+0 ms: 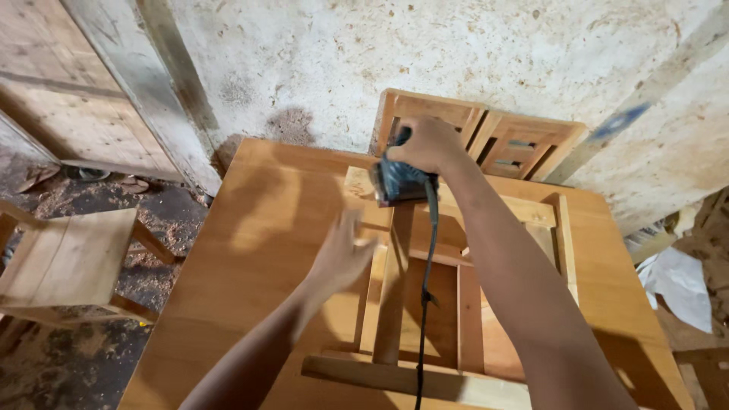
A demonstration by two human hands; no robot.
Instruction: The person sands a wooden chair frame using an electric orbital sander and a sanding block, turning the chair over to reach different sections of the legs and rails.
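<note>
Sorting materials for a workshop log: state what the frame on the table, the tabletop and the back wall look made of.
Frame: bare, pale wood, unvarnished by its matte look, grain visible. Tabletop: smooth orange-brown board, probably plywood or veneer, faint sheen. Wall: rough whitish plaster or concrete, pitted and stained.

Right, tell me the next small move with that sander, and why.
Probably draw the sander back along the upright rail of the wooden frame. The right hand holds it at the rail's far end, the left hand steadies the frame beside it, and the rest of the rail lies nearer the person.
</note>
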